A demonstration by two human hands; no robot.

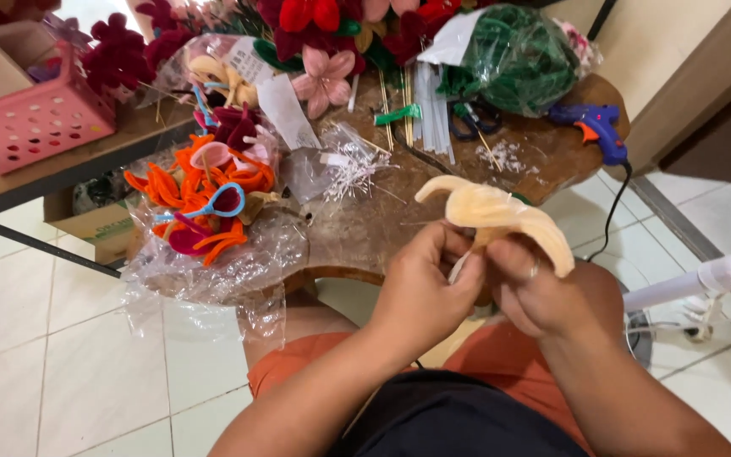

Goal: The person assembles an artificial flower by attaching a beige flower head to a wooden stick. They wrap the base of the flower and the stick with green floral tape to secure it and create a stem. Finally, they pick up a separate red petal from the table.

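Note:
Both hands meet over my lap at the near edge of a small round wooden table. My left hand and my right hand pinch the base of a cream fuzzy flower made of curved petals. One petal arcs up to the left, another sweeps down to the right past my right thumb. A ring sits on one finger of my right hand.
A clear plastic bag of orange, pink and blue pipe-cleaner petals lies left. Finished red and pink flowers, a green bundle in plastic, scissors, wooden sticks, a blue glue gun with cord. Pink basket on a side table.

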